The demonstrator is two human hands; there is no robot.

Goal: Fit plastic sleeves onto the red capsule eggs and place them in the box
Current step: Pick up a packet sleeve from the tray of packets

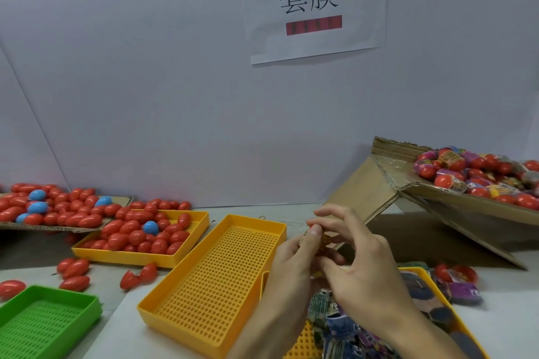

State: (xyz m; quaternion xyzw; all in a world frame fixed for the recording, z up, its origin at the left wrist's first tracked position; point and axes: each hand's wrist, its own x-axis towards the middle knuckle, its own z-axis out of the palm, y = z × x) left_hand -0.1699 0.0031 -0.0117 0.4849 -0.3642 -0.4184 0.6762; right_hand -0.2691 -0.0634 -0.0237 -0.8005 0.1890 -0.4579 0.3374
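Yellow tray [186, 256] holds red eggs [140, 234].

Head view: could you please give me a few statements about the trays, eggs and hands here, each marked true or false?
1. Both hands, left and right, hold one egg between them. True.
2. The middle tray is full of red eggs. False: it holds nothing; the eggs fill the tray behind it.
3. Some blue eggs lie among the red ones. True.
4. The green tray sits at the far right. False: it is at the lower left.
5. The box at right holds sleeved eggs. True.
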